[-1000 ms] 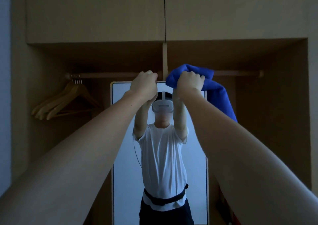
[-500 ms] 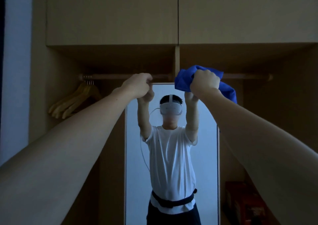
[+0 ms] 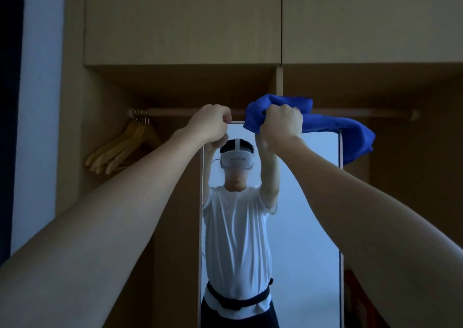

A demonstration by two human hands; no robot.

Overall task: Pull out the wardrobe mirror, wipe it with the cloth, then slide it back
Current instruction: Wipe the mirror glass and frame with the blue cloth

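A tall narrow mirror (image 3: 308,215) stands upright in the open wardrobe, facing me and reflecting a person in a white T-shirt. My left hand (image 3: 209,124) grips the mirror's top edge near its left corner, fingers curled over it. My right hand (image 3: 281,123) is at the top edge further right, clenched around a blue cloth (image 3: 350,134). The cloth bunches above my fist and trails right over the mirror's top right corner. Whether the right fingers also hold the frame is hidden by the cloth.
A wooden clothes rail (image 3: 363,113) runs behind the mirror's top. Several wooden hangers (image 3: 122,149) hang at the rail's left end. Closed upper cabinet doors (image 3: 183,19) are above. A reddish box (image 3: 355,300) sits low on the right inside the wardrobe.
The mirror and my hands have shifted right in view. More of the mirror's face now shows. The cloth now trails further right over the top corner. Both grips are unchanged.
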